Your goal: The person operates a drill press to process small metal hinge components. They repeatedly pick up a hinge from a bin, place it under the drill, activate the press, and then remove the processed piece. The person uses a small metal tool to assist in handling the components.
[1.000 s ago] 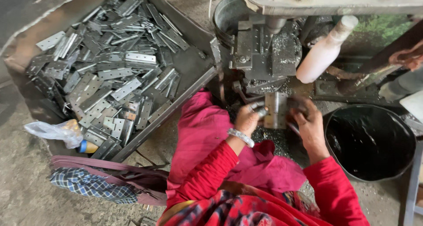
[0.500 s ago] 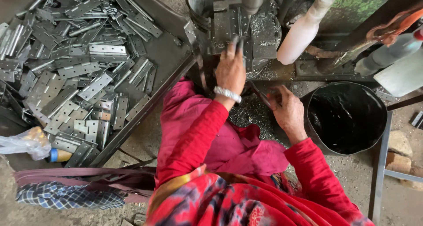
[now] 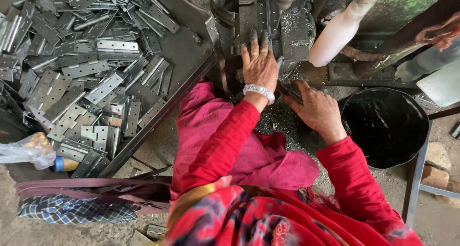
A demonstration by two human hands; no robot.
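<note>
Gritty workshop floor; left hand (image 3: 259, 64) flat on press block (image 3: 268, 28)

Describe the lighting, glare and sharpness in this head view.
Head view: soft, even daylight with no hard shadows; pale sheen on the metal hinge plates in the tray, and a dull gloss inside the black bucket; the left hand and right hand look sharp; straight edges bow slightly toward the frame borders, as with a wide lens.
</note>
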